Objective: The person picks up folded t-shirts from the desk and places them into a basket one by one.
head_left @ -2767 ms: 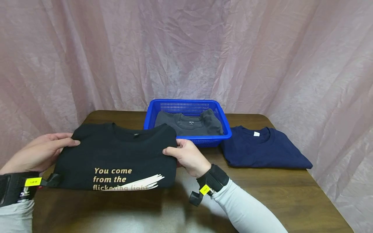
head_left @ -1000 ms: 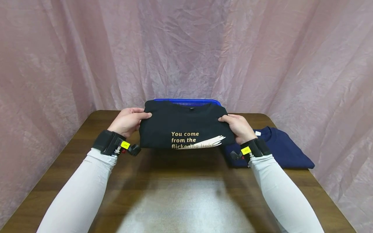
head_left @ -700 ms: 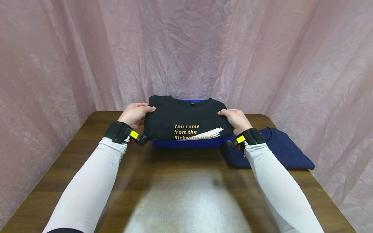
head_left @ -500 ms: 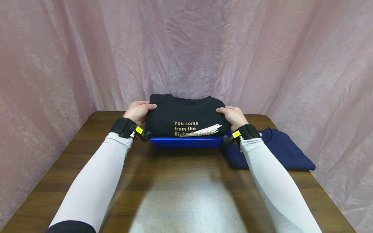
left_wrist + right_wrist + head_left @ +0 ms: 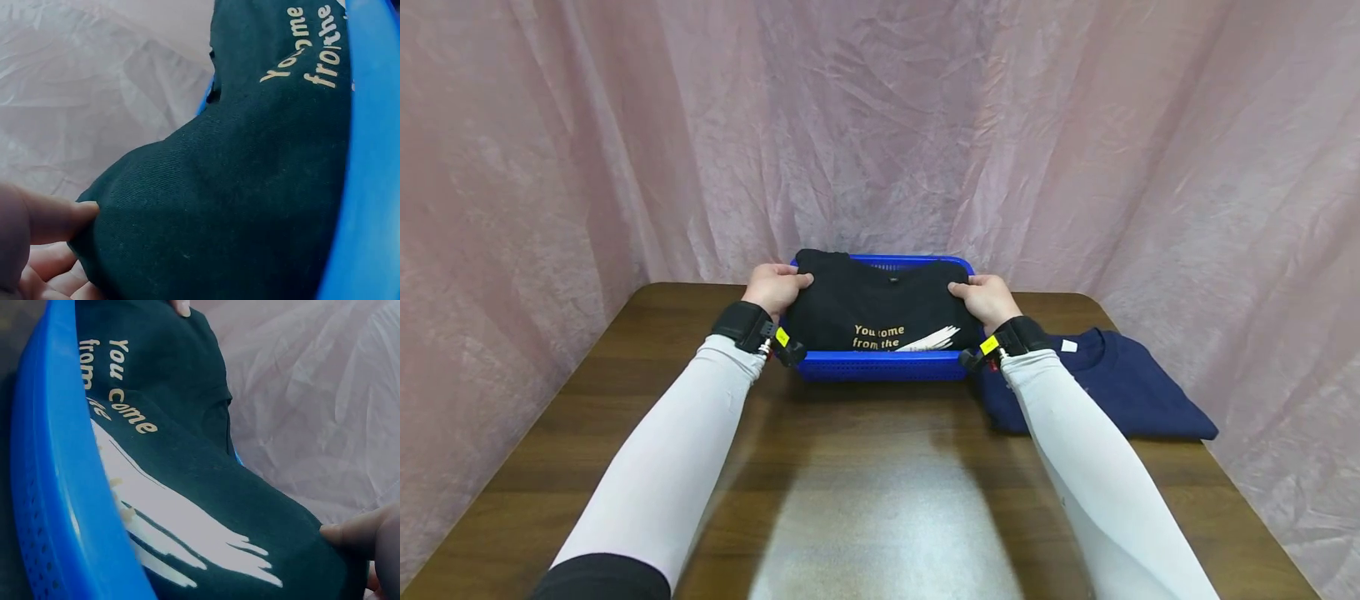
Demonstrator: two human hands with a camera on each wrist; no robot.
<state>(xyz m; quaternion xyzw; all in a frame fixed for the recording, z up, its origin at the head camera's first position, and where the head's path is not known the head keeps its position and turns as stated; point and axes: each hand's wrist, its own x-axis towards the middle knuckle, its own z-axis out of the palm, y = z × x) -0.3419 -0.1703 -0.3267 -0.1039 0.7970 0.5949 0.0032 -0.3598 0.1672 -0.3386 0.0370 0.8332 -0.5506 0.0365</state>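
Note:
A folded black T-shirt (image 5: 880, 308) with gold lettering and a white streak print sits low in the blue plastic basket (image 5: 883, 367) at the table's far middle. My left hand (image 5: 777, 287) grips its left edge, thumb on top and fingers underneath. On the other side, my right hand (image 5: 981, 297) grips the right edge the same way. The left wrist view shows my thumb (image 5: 53, 215) against the black T-shirt (image 5: 237, 187) inside the basket (image 5: 369, 156) rim. In the right wrist view the print on the T-shirt (image 5: 187, 481) lies just inside the basket wall (image 5: 56, 487).
A folded navy T-shirt (image 5: 1112, 387) lies on the brown wooden table (image 5: 865, 492) right of the basket, partly under my right forearm. Pink crumpled curtain (image 5: 880, 125) hangs behind and on both sides of the table.
Both hands carried the black T-shirt from the near left of the table forward over the basket, then lowered it inside. It now covers the grey garment seen there earlier.

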